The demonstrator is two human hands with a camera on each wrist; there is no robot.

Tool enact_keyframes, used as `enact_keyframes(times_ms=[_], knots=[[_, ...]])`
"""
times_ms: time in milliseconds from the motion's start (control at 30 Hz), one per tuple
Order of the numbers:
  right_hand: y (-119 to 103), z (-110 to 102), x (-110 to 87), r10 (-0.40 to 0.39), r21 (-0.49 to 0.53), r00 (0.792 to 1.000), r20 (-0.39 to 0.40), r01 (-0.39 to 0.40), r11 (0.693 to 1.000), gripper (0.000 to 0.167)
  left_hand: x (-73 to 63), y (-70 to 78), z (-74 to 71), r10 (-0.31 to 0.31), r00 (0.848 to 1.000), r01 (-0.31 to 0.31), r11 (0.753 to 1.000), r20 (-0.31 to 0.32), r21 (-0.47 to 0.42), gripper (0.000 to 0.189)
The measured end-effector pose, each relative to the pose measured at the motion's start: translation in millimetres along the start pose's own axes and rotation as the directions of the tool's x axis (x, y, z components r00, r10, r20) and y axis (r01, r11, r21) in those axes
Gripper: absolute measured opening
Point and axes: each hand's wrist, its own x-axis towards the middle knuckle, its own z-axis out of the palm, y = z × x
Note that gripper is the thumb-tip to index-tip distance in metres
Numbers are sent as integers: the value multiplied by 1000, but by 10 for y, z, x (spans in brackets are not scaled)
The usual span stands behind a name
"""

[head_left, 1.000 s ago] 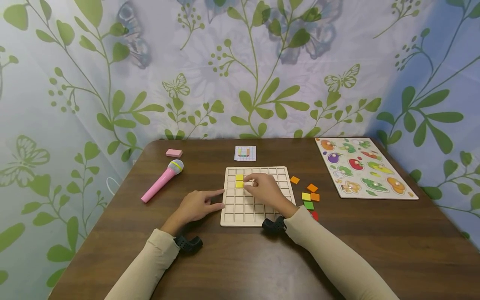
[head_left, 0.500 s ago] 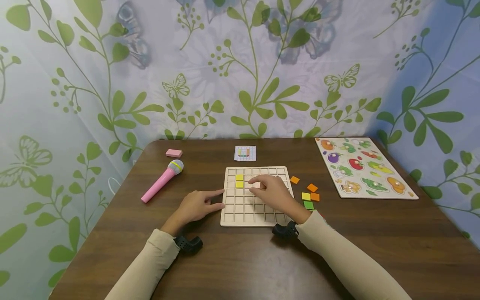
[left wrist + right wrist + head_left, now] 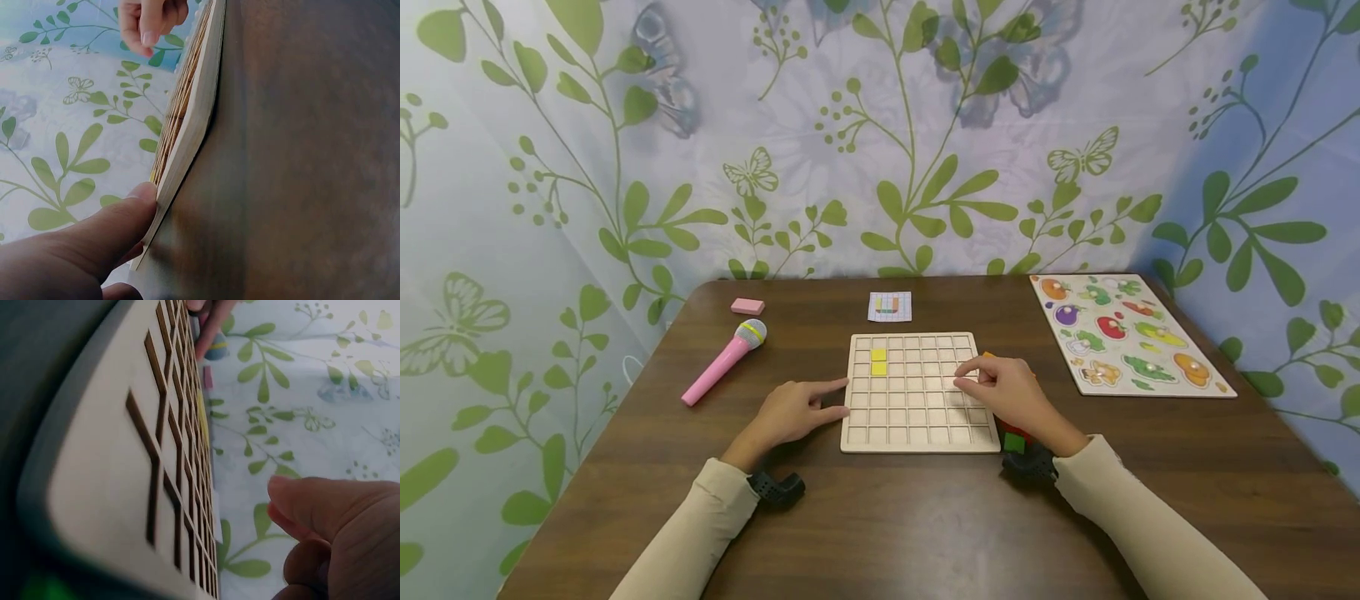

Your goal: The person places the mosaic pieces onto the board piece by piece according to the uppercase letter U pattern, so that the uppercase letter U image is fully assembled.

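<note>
A pale wooden grid board [image 3: 917, 421] lies flat on the table, with two yellow square tiles [image 3: 878, 362] one above the other in its upper-left cells. My left hand [image 3: 790, 412] rests at the board's left edge, thumb and forefinger extended against it; the left wrist view shows the thumb [image 3: 128, 215] touching the rim. Above the board's right side hovers my right hand [image 3: 1011, 400], fingers loosely bent. Nothing shows between its thumb [image 3: 300, 494] and fingers in the right wrist view. Beneath it, a green tile [image 3: 1014, 442] and some red and orange peek out; the other loose tiles are hidden.
Behind the board lies a small patterned grid card [image 3: 890, 307]. A pink toy microphone [image 3: 722, 364] and a pink block [image 3: 748, 306] are at the left. A vegetable puzzle board [image 3: 1127, 333] occupies the back right of the brown table [image 3: 880, 517].
My right hand has moved rightward from beside the yellow tiles to the board's right edge, now covering most of the loose tiles. My left hand has stayed in place.
</note>
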Motion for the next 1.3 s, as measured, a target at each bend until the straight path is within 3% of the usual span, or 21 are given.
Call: enact_keyframes(times_ms=[333,500,900,1300], knots=[[289,-384,-266,123,-108,989,77,-115,987,17,-3,20,-16,-2,1000,2,1000,8,-2,59],[367,-483,-351,120,-157,991,66,-108,982,21,-7,23,-20,-7,1000,7,1000,12,-1,59],[470,-587,-377,164,-230,984,74,-143,963,22,-5,42,-15,-9,1000,9,1000,11,-13,59],[527,-534,-385,133,-236,986,100,-107,966,28,-15,63,-19,-3,1000,3,1000,0,-20,59]])
